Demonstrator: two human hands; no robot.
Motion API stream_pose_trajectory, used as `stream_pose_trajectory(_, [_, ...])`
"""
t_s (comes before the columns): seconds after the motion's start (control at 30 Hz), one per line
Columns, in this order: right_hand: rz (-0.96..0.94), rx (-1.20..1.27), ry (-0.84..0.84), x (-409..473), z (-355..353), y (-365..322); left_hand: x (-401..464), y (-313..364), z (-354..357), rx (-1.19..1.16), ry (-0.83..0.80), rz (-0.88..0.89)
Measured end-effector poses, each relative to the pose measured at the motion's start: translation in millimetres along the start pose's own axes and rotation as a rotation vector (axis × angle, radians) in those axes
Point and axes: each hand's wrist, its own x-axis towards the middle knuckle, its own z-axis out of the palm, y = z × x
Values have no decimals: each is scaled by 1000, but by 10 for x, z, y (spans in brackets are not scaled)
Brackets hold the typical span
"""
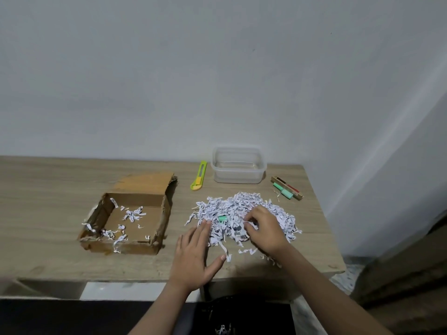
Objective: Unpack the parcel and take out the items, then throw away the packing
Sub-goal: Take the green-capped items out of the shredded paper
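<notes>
Wooden worktop [60,262] against a pale wall. Cardboard parcel box [125,223] sits left of centre, open top, far flap folded back; a few paper shreds left on its floor. Main heap of shredded paper packing [244,213] lies on the worktop right of the box, apart from it.

Small green cylinder [222,218] exposed in the heap, long axis roughly left–right. A dark item shows near it, too buried to identify.

Left hand [196,255] flat on the worktop at the heap's near-left edge, fingers spread, grip apart, holding nothing. Right hand [263,228] curled down into the heap; cannot tell whether its grip is clamped on anything.

Far side: yellow-green utility knife [199,175], long axis near–far; clear plastic container [238,168]; right of it, green markers [283,191] on a flat wooden case [298,195], lying diagonally.
</notes>
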Motion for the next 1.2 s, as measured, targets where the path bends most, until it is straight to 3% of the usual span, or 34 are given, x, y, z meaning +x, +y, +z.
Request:
stream_pose_trajectory(0.23, [83, 213, 76, 12, -125, 28, 36, 14, 9, -28, 27, -11])
stream_pose_trajectory(0.37, [-56, 246, 31, -1, -50, -127, -15, -52, 20, -28, 33, -35])
stream_pose_trajectory(0.5, [-167, -86, -94, 47, 77, -296, -71, -110, 29, -18, 30, -39])
stream_pose_trajectory(0.6, [-111, -279, -77, 110, 99, -237, -30, -77, 45, 30, -4, -47])
stream_pose_trajectory(0.73, [14, -265, 24, 104, 15, -86, -17, -42, 80, 50, -25, -57])
stream_pose_trajectory(0.93, [46, -353, 26, 111, -172, 30, -6, -61, 93, 41, -15, -63])
stream_pose_trajectory(1.07, [-128, -203, 109, 69, -185, -60, -6, -63, 104, 15, 10, -48])
stream_pose_trajectory(1.13, [-220, -155, 41, 45, -129, -142, -8, -70, 106, 11, 16, -37])
stream_pose_trajectory(1.2, [-177, -178, -42, 67, -58, -183, -11, -76, 110, 13, 17, -35])
